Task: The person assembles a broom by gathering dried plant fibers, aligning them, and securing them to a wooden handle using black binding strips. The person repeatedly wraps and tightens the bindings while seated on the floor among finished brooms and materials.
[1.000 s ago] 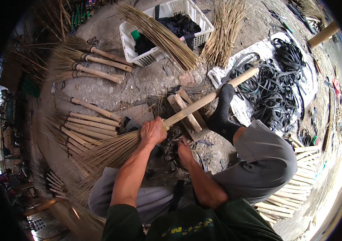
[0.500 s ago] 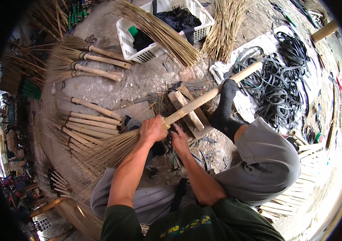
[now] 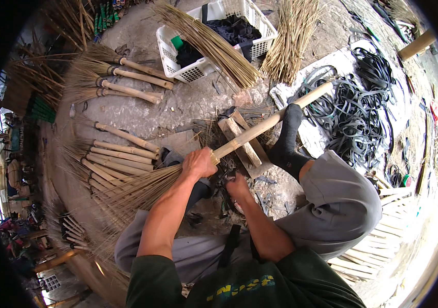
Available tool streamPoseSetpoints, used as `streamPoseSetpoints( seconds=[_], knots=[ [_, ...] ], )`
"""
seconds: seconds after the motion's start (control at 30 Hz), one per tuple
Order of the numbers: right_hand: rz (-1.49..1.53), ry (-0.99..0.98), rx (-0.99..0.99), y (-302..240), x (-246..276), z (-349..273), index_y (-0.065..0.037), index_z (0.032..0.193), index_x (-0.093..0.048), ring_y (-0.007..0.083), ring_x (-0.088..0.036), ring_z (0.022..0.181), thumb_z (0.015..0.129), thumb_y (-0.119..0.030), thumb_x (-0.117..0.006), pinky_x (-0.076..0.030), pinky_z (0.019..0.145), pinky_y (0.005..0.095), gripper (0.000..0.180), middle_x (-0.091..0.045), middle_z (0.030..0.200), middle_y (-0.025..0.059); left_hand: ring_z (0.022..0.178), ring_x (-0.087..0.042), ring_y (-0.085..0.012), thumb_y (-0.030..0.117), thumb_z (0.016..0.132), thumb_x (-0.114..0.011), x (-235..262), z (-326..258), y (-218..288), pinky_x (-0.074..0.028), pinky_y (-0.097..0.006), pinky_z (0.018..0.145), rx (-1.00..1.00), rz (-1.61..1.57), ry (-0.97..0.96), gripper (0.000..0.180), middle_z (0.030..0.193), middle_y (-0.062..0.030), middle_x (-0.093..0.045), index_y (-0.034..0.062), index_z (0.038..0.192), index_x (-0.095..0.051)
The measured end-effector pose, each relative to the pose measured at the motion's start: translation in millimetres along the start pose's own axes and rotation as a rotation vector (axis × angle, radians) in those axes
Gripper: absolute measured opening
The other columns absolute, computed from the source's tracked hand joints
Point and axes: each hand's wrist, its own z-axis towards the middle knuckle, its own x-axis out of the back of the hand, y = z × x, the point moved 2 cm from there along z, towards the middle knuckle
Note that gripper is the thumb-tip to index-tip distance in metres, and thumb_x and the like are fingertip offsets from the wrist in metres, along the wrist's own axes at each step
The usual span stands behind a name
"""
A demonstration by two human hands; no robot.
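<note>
My left hand (image 3: 200,163) is wrapped round the bound top of a bundle of thin stiff bristles (image 3: 149,187), where it meets a bamboo handle (image 3: 265,126). The bristles fan out to the lower left under my left forearm. The handle slants up to the right, across wooden blocks (image 3: 244,146), with my black-socked foot (image 3: 292,126) against it. Just below the handle's lower end, my right hand (image 3: 238,187) is apart from the broom, its fingers curled near dark strips and scraps (image 3: 223,184) on the ground. What those fingers hold, if anything, is hidden.
Short brooms with bamboo handles (image 3: 121,149) lie in groups on the left. A white plastic crate (image 3: 193,73) with dark material and a stick bundle (image 3: 213,43) stands at the back. Black strips (image 3: 357,108) are heaped on a white sheet at right, above bamboo pieces (image 3: 368,251).
My right hand has moved down and right, away from the bristle binding, and its fingers have curled in. My left hand keeps its grip on the broom. The view has shifted slightly.
</note>
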Motion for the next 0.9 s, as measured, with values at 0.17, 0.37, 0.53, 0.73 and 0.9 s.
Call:
streamPoseSetpoints(
  seconds=[0.17, 0.37, 0.53, 0.73, 0.9],
  knots=[
    [-0.168, 0.145, 0.107, 28.2, 11.4, -9.6, 0.0, 0.105, -0.068, 0.0221, -0.064, 0.07, 0.093, -0.012, -0.06, -0.052, 0.066, 0.0385, 0.019, -0.067, 0.079, 0.0139, 0.107, -0.068, -0.0448, 0.018, 0.074, -0.073, -3.3, -4.2, 1.1, -0.053, -0.049, 0.095, 0.003, 0.016, 0.06, 0.041, 0.11, -0.0284, -0.071, -0.0027, 0.109, -0.065],
    [0.475, -0.003, -0.133, 20.1, 17.1, 4.8, -0.007, 0.107, -0.065, 0.0115, -0.048, 0.051, 0.109, -0.019, -0.044, -0.041, 0.048, 0.0311, 0.024, -0.054, 0.062, 0.0009, 0.108, -0.068, -0.0441, 0.016, 0.076, -0.07, -4.4, -5.8, 0.3, -0.051, -0.048, 0.099, -0.023, 0.021, 0.09, 0.04, 0.11, -0.0284, -0.072, -0.0035, 0.11, -0.065],
    [0.513, -0.178, -0.146, 20.7, 19.5, 0.0, -0.006, 0.11, -0.066, 0.0158, -0.059, 0.064, 0.104, -0.014, -0.05, -0.049, 0.06, 0.0311, 0.018, -0.063, 0.081, 0.0037, 0.107, -0.068, -0.0442, 0.016, 0.077, -0.069, -5.0, -6.2, 0.7, -0.05, -0.047, 0.099, -0.02, 0.012, 0.075, 0.039, 0.108, -0.0284, -0.072, -0.003, 0.11, -0.065],
    [0.73, -0.128, -0.269, 36.5, 18.8, 0.5, -0.004, 0.108, -0.068, 0.016, -0.06, 0.061, 0.099, -0.019, -0.054, -0.049, 0.05, 0.0321, 0.022, -0.065, 0.083, 0.0056, 0.102, -0.071, -0.0398, 0.013, 0.075, -0.067, -8.6, -5.3, -1.3, -0.048, -0.045, 0.098, -0.044, 0.021, 0.118, 0.035, 0.103, -0.0266, -0.074, -0.0024, 0.106, -0.067],
    [0.277, 0.114, -0.399, 51.7, 31.3, -16.6, 0.001, 0.112, -0.066, 0.0239, -0.068, 0.069, 0.097, -0.028, -0.058, -0.051, 0.045, 0.0353, 0.034, -0.068, 0.089, 0.0142, 0.104, -0.071, -0.0395, 0.012, 0.074, -0.067, -11.3, -4.2, -3.8, -0.046, -0.049, 0.1, -0.05, 0.02, 0.119, 0.037, 0.103, -0.0258, -0.074, -0.0024, 0.108, -0.066]
  ],
)
